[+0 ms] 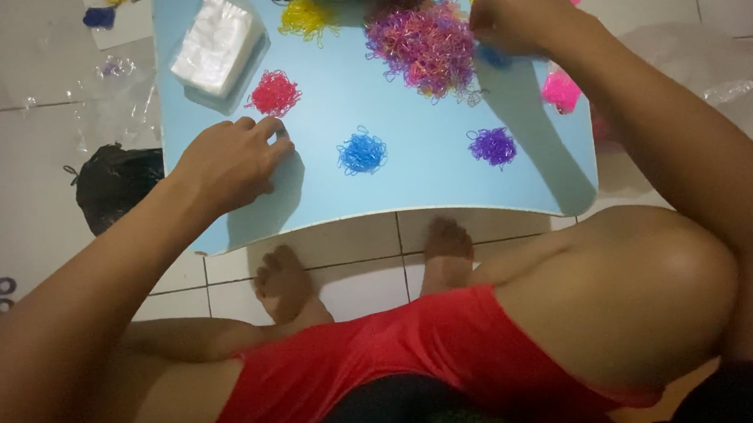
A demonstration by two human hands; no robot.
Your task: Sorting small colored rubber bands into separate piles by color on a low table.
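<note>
A: Quick check — your right hand (517, 12) is curled at the right edge of the mixed pile of tiny rubber bands (422, 47), fingers closed down, something blue just under them. Can't tell if you've actually pinched a band or are only touching it

B: And the left?

A: Your left hand (230, 162) lies loosely curled on the light blue board (419, 182), fingertips just beside the red pile (274, 93), nothing in it that I can see

B: Risks?

A: The bands tangle, so if you lift one from the mixed pile you'll likely drag a clump and drop other colours onto the sorted heaps. The blue pile (362, 153) and purple pile (492, 146) sit between your arms, so a forearm sweep could smear them together

B: Edge stuff?

A: The pink pile (560, 91) is right at the board's right edge, close under your right wrist — a nudge could send it off onto the tiles. The yellow pile (305, 16) sits near the mixed one, easy to blend. Your left hand could also scatter the red pile if it slides forward
</note>
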